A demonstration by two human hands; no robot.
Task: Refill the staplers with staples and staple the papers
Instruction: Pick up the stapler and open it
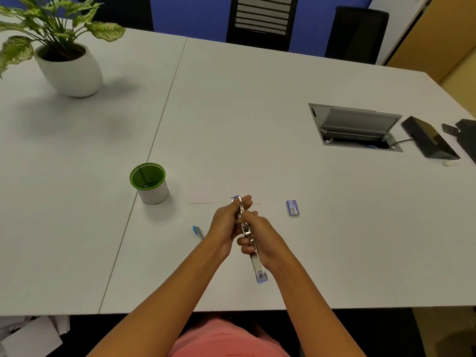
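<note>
Two bare hands meet over the near middle of a white table [283,81], both closed around one stapler [257,264]. The left hand [224,222] wraps the far half, fingertips curled over the top. The right hand [261,237] clasps the middle from the other side. The stapler is metal with purple ends, swung open into a long line from 12 o'clock to 5 o'clock, held above the tabletop. Whether a strip of staples sits in its channel, or between the fingers, cannot be told.

Just beyond the hands at 12 o'clock lie the papers [203,195], flat and faint against the table. A small purple staple box [292,207] lies at 2 o'clock, apart from the hands. At 9 o'clock a blue object [197,231], possibly a second stapler, shows beside the left wrist. A green-rimmed cup [148,182] stands at 10 o'clock.

Likely risks from here: the sprung pusher could snap onto a fingertip resting in the channel. A strip fed crooked could jam or break into loose staples. Closing the open arm in mid-air, with fingers so near the hinge, could pinch skin. Loose staples dropped on the pale papers would be hard to spot.
</note>
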